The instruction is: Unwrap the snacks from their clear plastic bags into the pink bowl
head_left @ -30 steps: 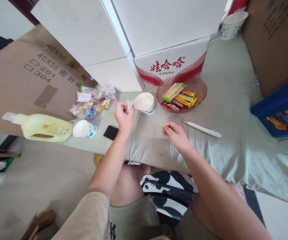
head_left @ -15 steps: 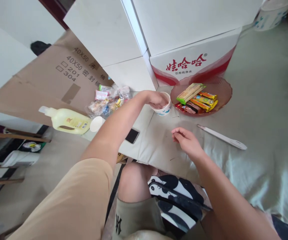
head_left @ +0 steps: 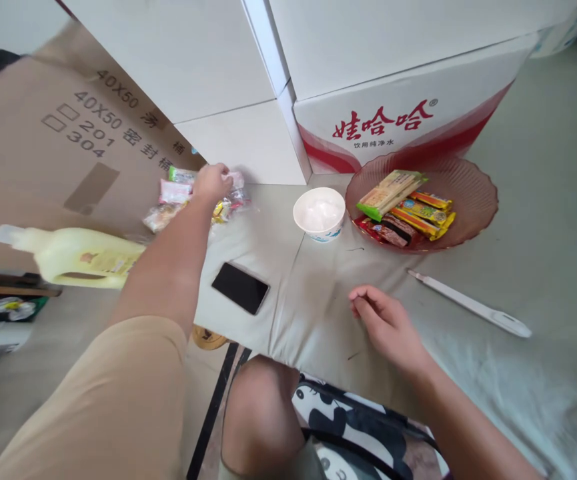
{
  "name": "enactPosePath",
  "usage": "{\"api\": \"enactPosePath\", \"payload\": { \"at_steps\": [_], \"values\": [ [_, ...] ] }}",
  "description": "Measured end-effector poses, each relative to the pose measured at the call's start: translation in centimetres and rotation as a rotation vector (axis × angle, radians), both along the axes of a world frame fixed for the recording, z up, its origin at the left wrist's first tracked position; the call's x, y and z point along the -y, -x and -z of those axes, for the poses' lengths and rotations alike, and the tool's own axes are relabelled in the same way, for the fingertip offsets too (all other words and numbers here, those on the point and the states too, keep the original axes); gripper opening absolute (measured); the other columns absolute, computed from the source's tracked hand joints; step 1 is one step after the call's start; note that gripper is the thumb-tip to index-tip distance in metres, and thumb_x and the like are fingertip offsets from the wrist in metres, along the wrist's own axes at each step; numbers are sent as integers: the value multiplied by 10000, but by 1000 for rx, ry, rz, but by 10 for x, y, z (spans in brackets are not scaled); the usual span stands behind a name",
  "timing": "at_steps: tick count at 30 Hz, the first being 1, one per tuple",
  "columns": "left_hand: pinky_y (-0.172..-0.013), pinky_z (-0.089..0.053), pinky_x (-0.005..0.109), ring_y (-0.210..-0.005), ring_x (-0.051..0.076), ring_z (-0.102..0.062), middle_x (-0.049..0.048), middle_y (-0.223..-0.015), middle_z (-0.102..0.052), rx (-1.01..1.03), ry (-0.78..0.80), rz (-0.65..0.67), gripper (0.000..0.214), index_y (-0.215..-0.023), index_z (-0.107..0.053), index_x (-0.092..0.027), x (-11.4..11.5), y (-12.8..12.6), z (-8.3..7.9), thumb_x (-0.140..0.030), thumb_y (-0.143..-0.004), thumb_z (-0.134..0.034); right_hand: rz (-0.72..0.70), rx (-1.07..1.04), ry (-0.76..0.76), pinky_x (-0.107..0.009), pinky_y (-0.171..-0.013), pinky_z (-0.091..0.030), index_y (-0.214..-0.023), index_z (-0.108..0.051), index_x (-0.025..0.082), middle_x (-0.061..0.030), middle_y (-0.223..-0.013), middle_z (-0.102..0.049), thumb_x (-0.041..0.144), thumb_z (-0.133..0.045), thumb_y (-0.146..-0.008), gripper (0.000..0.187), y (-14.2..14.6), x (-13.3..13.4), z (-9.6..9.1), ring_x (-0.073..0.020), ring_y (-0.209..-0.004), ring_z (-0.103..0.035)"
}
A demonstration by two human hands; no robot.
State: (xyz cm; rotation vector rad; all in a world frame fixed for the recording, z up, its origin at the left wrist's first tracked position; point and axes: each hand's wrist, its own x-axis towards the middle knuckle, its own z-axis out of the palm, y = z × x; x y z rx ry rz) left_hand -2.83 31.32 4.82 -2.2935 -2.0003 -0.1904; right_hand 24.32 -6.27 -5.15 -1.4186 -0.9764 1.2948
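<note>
My left hand (head_left: 211, 183) reaches over a pile of small wrapped snacks (head_left: 175, 192) at the foot of the boxes. Its fingers are curled down onto a clear-and-pink wrapped snack (head_left: 236, 180); the fingertips are partly hidden. Loosely curled, my right hand (head_left: 381, 320) rests above the cloth near the front, with nothing visible in it. Between the hands, farther back, stands a white paper cup (head_left: 324, 230) with something pale and shiny inside. Beside it, a pinkish ribbed glass bowl (head_left: 473, 193) holds several packaged snacks (head_left: 393, 193).
A black-screened phone (head_left: 241, 288) lies left of the cup. A white slim knife-like tool (head_left: 473, 303) lies right of my right hand. A yellow bottle (head_left: 88, 257) is at the left, partly behind my left arm. Boxes (head_left: 408, 127) stand along the back.
My left hand has come out of the paper cup and moved left to the snack pile. My right hand keeps its curled pose. The view has shifted, showing the whole phone.
</note>
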Motion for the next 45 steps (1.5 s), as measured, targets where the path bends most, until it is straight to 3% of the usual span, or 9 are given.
{"api": "enactPosePath", "payload": {
  "at_steps": [6,11,22,26,29,32,35,40,45],
  "values": [
    [-1236,-57,511,-1300,317,-444,108,-1065,-653,-215,139,43,274,-823,-537,-138,-41,-17,19,-211,-745,-789,49,16,-11,-283,-624,-463,-852,-642,236,-21,-716,-630,458,-543,-895,247,1,1,0,-171,-673,-583],
    [-1226,-111,531,-1315,367,-425,96,-949,-632,-241,235,66,403,-676,-438,-174,-35,-22,9,-141,-632,-837,69,-17,-6,-287,-626,-460,-855,-643,238,-20,-726,-637,445,-549,-878,229,1,-1,-1,-177,-681,-582],
    [-800,-483,315,-804,202,-582,-1,-760,-573,268,82,75,195,-872,-553,-200,113,-25,-57,-224,-735,-690,51,11,-183,-312,-680,-450,-889,-667,236,-8,-774,-694,349,-506,-826,206,11,-2,5,-182,-686,-604],
    [-661,-476,283,-619,133,-533,-31,-686,-537,713,297,44,176,-821,-559,-193,161,-39,-105,-171,-703,-688,52,82,-244,-338,-675,-455,-955,-668,235,-15,-772,-698,330,-495,-815,242,7,3,9,-186,-649,-595],
    [-621,-477,287,-588,132,-569,-9,-678,-580,938,584,15,121,-787,-588,-176,199,-53,-111,-159,-714,-684,67,142,-307,-369,-707,-485,-1164,-635,239,-60,-980,-732,343,-557,-798,389,-2,11,10,-205,-724,-642],
    [-632,-500,295,-614,142,-620,11,-708,-634,979,877,-12,147,-803,-631,-152,238,-72,-78,-118,-687,-714,40,212,-488,-448,-877,-518,-1354,-555,248,-125,-1323,-650,399,-699,-743,646,-11,25,2,-287,-1046,-665],
    [-667,-516,289,-608,122,-617,-14,-711,-639,1050,983,51,217,-814,-628,-154,271,-99,-19,-132,-660,-778,-26,291,-665,-497,-1065,-443,-1230,-662,253,-123,-1359,-623,459,-734,-769,511,-16,39,-8,-324,-1246,-583],
    [-808,-521,300,-843,170,-680,43,-902,-701,1090,921,297,490,-996,-644,-153,298,-145,69,-263,-595,-904,-40,432,-647,-417,-943,-488,-799,-712,243,-91,-1055,-722,406,-632,-904,210,-24,54,-13,-252,-985,-665],
    [-908,-530,374,-983,225,-694,93,-1056,-725,1312,727,445,719,-1125,-590,-189,297,-180,107,-534,-584,-913,82,538,-539,-318,-723,-488,-844,-697,228,-48,-822,-698,344,-593,-944,186,-36,46,-5,-193,-758,-636]
  ]
}}
